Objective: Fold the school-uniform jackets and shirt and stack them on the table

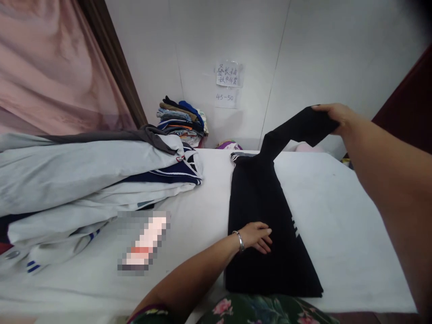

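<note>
Left hand [255, 235] on a black garment [256, 198], right hand [335, 116] around its raised sleeve [292, 127]

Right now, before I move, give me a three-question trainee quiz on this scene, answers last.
1. True or false: the left hand, wearing a shiny silver metal bracelet, is over the smooth black fabric garment.
2. Pick one. The right hand holds: A, the pink cloth curtain; B, the black garment; C, the bracelet.
3. Which numbers are on the lower white paper sign?

Key: 1 true; 2 B; 3 45-50.
</note>
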Demonstrator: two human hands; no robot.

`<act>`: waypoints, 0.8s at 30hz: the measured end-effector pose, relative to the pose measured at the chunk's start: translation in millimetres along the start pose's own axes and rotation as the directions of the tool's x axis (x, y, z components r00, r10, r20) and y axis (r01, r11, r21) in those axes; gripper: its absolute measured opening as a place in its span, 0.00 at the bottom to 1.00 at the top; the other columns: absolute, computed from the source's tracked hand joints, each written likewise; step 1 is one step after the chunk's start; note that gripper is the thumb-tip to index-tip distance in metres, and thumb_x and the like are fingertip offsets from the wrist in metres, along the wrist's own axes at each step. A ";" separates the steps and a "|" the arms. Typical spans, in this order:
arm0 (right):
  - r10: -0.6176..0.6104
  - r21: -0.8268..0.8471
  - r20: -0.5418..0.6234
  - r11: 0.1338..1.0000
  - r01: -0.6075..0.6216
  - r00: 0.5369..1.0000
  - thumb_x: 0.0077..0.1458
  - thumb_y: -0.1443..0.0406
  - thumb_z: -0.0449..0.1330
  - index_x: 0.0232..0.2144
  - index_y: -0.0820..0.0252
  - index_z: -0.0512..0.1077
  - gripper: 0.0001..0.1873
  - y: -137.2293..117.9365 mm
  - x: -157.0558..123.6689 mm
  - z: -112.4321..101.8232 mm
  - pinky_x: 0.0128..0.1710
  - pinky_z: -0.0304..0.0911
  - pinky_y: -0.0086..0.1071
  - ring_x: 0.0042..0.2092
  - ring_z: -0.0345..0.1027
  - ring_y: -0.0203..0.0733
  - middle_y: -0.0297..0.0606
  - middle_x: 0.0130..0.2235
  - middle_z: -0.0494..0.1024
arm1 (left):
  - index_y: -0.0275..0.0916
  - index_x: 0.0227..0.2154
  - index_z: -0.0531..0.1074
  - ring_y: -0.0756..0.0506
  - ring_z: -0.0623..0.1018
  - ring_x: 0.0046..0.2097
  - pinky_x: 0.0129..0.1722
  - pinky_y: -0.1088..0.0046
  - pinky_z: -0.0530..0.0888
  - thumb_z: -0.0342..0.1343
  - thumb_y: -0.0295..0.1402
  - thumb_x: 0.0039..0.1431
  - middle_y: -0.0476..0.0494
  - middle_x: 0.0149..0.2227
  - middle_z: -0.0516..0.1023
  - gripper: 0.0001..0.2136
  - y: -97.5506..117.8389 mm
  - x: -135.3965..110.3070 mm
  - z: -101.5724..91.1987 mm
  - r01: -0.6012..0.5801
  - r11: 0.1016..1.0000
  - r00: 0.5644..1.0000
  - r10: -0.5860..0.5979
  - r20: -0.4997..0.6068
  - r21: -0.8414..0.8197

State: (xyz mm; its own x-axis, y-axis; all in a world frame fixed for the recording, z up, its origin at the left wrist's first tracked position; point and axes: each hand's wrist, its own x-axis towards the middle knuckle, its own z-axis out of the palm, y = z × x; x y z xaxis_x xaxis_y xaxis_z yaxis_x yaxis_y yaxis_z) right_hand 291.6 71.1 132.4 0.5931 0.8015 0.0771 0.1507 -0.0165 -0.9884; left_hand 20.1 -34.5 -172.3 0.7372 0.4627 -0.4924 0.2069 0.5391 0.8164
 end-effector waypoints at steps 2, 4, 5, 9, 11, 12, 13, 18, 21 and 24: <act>0.054 -0.043 0.114 0.998 -0.050 0.992 0.58 0.71 0.52 0.24 0.79 0.72 0.16 -1.8 -7.7 -7.0 0.32 0.60 0.31 0.35 0.71 0.29 0.58 0.45 0.76 | 0.35 0.49 0.66 0.47 0.78 0.26 0.30 0.67 0.76 0.62 0.42 0.51 0.43 0.30 0.76 0.25 2.6 -5.4 -5.1 -0.041 0.999 0.999 0.041 -0.016 -0.015; 0.094 -0.129 0.221 0.989 -0.067 0.971 0.57 0.71 0.53 0.29 0.80 0.74 0.13 -7.2 -17.0 -11.4 0.31 0.60 0.30 0.35 0.71 0.29 0.56 0.44 0.76 | 0.36 0.44 0.68 0.48 0.78 0.26 0.30 0.69 0.76 0.62 0.42 0.51 0.42 0.33 0.77 0.20 9.8 -10.6 -12.3 -0.096 0.995 0.992 0.093 -0.083 -0.033; 0.107 -0.189 0.266 0.980 -0.057 0.958 0.56 0.72 0.54 0.30 0.79 0.74 0.11 -10.7 -22.8 -12.2 0.31 0.60 0.29 0.35 0.71 0.29 0.54 0.43 0.77 | 0.36 0.42 0.68 0.48 0.78 0.27 0.31 0.69 0.76 0.61 0.42 0.52 0.41 0.34 0.77 0.19 14.9 -12.5 -16.5 -0.127 0.991 0.984 0.120 -0.128 -0.052; 0.120 -0.350 0.378 0.936 0.022 0.918 0.53 0.73 0.58 0.28 0.71 0.76 0.06 -17.0 -62.7 -3.8 0.31 0.62 0.27 0.34 0.72 0.32 0.41 0.36 0.80 | 0.34 0.41 0.68 0.47 0.79 0.33 0.38 0.66 0.76 0.56 0.43 0.57 0.34 0.44 0.76 0.17 38.4 -13.6 -37.0 -0.239 0.955 0.940 0.182 -0.288 -0.175; 0.057 -0.410 0.477 0.897 0.164 0.877 0.52 0.72 0.59 0.23 0.67 0.75 0.08 -6.4 -96.8 7.1 0.33 0.63 0.30 0.33 0.72 0.34 0.37 0.31 0.79 | 0.32 0.44 0.67 0.45 0.79 0.38 0.42 0.65 0.75 0.52 0.44 0.60 0.30 0.49 0.73 0.19 47.9 -9.4 -48.0 -0.270 0.928 0.931 0.184 -0.315 -0.256; 0.022 -0.450 0.563 0.847 0.284 0.826 0.49 0.73 0.61 0.20 0.65 0.74 0.07 3.9 -116.9 14.0 0.34 0.64 0.31 0.32 0.72 0.35 0.35 0.28 0.78 | 0.32 0.46 0.66 0.45 0.79 0.40 0.43 0.65 0.75 0.50 0.45 0.62 0.29 0.52 0.72 0.20 51.5 -6.2 -53.3 -0.274 0.914 0.932 0.175 -0.318 -0.300; -0.011 -0.467 0.666 0.774 0.427 0.746 0.45 0.74 0.63 0.19 0.63 0.74 0.06 17.6 -138.1 21.5 0.35 0.64 0.32 0.31 0.72 0.37 0.35 0.26 0.77 | 0.31 0.49 0.65 0.45 0.79 0.41 0.44 0.65 0.74 0.48 0.45 0.62 0.29 0.53 0.70 0.21 54.5 -2.4 -58.4 -0.273 0.900 0.933 0.162 -0.321 -0.339; 0.141 -0.504 0.858 0.423 0.753 0.495 0.41 0.73 0.59 0.20 0.58 0.75 0.07 110.0 -226.7 61.9 0.31 0.62 0.36 0.28 0.72 0.44 0.40 0.24 0.77 | 0.30 0.56 0.60 0.46 0.77 0.38 0.37 0.70 0.74 0.41 0.50 0.63 0.30 0.52 0.71 0.28 61.9 19.8 -79.4 -0.267 0.848 0.925 0.092 -0.369 -0.458; 0.150 -0.455 0.886 0.467 0.758 0.439 0.39 0.72 0.57 0.21 0.58 0.77 0.09 153.7 -247.3 79.1 0.27 0.62 0.35 0.26 0.73 0.46 0.43 0.24 0.78 | 0.29 0.56 0.60 0.48 0.76 0.34 0.31 0.73 0.72 0.41 0.49 0.64 0.32 0.47 0.74 0.28 64.9 31.0 -88.2 -0.266 0.831 0.921 0.071 -0.382 -0.488; 0.214 -0.435 0.900 0.471 0.767 0.379 0.41 0.70 0.56 0.25 0.58 0.79 0.11 177.0 -250.6 89.0 0.24 0.61 0.34 0.28 0.75 0.48 0.44 0.26 0.80 | 0.29 0.55 0.60 0.49 0.75 0.32 0.31 0.74 0.71 0.42 0.46 0.65 0.35 0.43 0.75 0.25 71.2 41.8 -96.1 -0.284 0.820 0.914 0.075 -0.398 -0.497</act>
State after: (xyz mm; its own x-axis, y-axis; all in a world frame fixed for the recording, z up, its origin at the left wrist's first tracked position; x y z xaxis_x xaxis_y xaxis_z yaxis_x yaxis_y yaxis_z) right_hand 99.3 -79.5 -73.5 -0.4551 0.8385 -0.2995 0.8701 0.3473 -0.3497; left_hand 3.8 90.8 -163.8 0.4330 0.7437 -0.5093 -0.3592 0.6606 0.6593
